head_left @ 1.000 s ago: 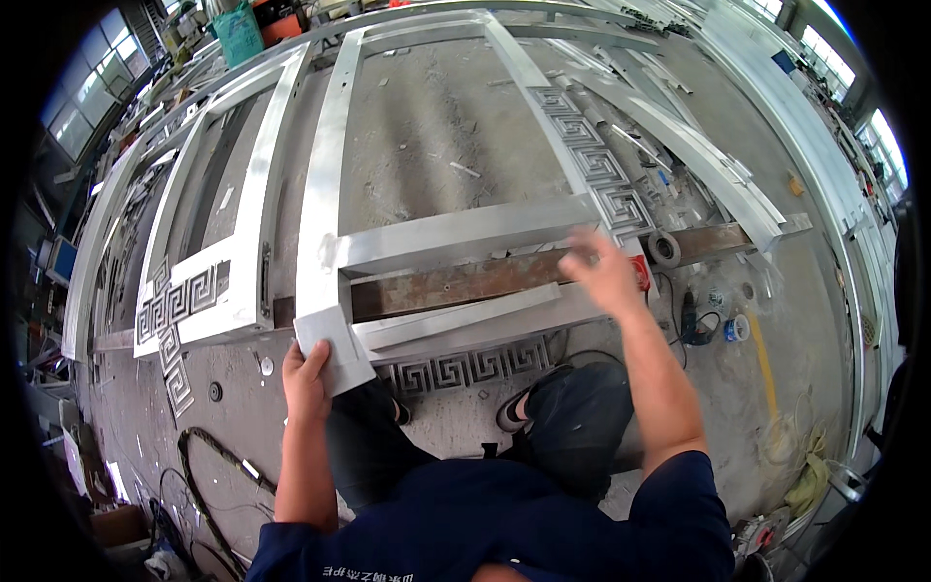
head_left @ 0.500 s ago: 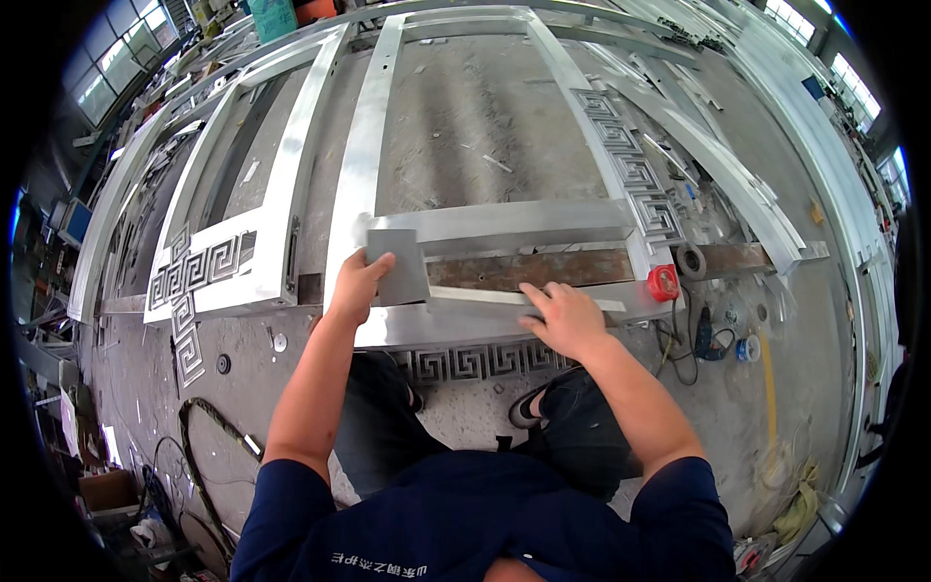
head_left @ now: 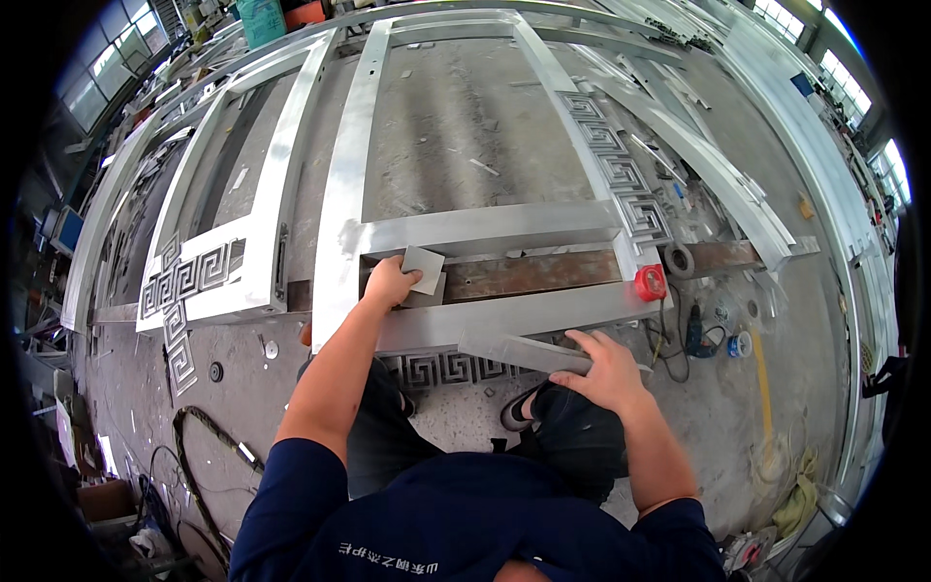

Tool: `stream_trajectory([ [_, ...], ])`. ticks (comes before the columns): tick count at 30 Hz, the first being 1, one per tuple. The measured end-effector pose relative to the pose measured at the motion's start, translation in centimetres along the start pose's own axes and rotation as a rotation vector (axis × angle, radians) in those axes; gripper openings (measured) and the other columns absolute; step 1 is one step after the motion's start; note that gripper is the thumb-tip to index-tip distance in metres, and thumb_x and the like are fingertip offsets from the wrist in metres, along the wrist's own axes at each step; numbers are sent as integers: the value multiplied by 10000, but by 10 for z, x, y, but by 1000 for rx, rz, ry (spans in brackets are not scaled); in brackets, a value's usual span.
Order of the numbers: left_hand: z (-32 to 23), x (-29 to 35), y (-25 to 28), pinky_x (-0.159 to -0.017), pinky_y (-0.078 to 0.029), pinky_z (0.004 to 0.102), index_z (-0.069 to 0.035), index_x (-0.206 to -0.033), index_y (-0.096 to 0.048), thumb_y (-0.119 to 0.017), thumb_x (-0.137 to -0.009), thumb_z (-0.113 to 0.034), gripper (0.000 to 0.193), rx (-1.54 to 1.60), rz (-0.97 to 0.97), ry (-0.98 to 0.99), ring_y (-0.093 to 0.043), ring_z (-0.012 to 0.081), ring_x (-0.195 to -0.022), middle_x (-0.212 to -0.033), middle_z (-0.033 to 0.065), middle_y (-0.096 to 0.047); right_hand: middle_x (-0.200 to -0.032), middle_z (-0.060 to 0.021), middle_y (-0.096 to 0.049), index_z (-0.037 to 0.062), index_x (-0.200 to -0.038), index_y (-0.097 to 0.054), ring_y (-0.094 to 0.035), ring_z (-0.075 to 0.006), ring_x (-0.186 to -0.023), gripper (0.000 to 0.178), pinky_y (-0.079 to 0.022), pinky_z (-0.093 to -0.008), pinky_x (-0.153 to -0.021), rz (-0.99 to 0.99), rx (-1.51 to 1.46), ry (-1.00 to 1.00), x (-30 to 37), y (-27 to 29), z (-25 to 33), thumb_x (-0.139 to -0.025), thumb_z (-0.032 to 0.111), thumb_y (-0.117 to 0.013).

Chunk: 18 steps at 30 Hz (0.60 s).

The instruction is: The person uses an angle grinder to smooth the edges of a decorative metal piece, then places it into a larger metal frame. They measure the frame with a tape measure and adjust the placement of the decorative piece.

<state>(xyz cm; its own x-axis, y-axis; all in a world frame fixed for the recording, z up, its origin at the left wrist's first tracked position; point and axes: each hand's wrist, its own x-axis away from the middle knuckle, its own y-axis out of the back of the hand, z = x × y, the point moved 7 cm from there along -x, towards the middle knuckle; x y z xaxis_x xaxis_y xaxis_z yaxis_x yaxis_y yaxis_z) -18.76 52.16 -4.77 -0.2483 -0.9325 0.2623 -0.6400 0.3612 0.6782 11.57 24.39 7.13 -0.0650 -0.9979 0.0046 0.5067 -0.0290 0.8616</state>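
My left hand (head_left: 392, 281) is closed on a small square pale grey plate (head_left: 424, 264). It holds the plate at the left end of the gap between two crossbars of the silvery metal frame (head_left: 504, 320). A second grey piece (head_left: 427, 294) shows just under that plate; whether the hand grips it too, I cannot tell. On the near side of the frame, my right hand (head_left: 607, 371) pinches one end of a flat grey metal strip (head_left: 519, 351). The strip points left and lies over part of a fretwork panel (head_left: 436, 370).
A red tape measure (head_left: 650, 283) sits on the frame's right corner, near a tape roll (head_left: 679, 258). A drill (head_left: 695, 333) with a cord lies on the floor at right. More fretwork (head_left: 199, 272) rests at left. A rusty beam (head_left: 533, 274) runs under the frame.
My right hand has drawn the strip off the frame toward my body. My left hand has shifted slightly right and tilted the plate, and a second piece now shows beneath it.
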Motion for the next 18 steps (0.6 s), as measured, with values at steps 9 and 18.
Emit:
stream_trajectory([
  [9, 8, 2, 17, -821, -532, 407, 26, -1081, -716, -711, -920, -284, 349, 131, -115, -13, -706, 317, -893, -944, 195, -736, -1135, -172, -685, 72, -1290, -657, -679, -385, -1036, 748, -549, -451, -882, -73, -115, 12, -12, -8, -2, -762, 579, -813],
  [18, -71, 14, -8, -615, -531, 326, 91, -1223, -623, -652, -958, -180, 380, 358, 153, -52, -665, 202, -782, -1012, 142, -709, -1062, -167, -694, 31, -1277, -657, -688, -340, -981, 683, -541, -415, -847, -256, -183, -128, -38, 50, -5, -783, 458, -856],
])
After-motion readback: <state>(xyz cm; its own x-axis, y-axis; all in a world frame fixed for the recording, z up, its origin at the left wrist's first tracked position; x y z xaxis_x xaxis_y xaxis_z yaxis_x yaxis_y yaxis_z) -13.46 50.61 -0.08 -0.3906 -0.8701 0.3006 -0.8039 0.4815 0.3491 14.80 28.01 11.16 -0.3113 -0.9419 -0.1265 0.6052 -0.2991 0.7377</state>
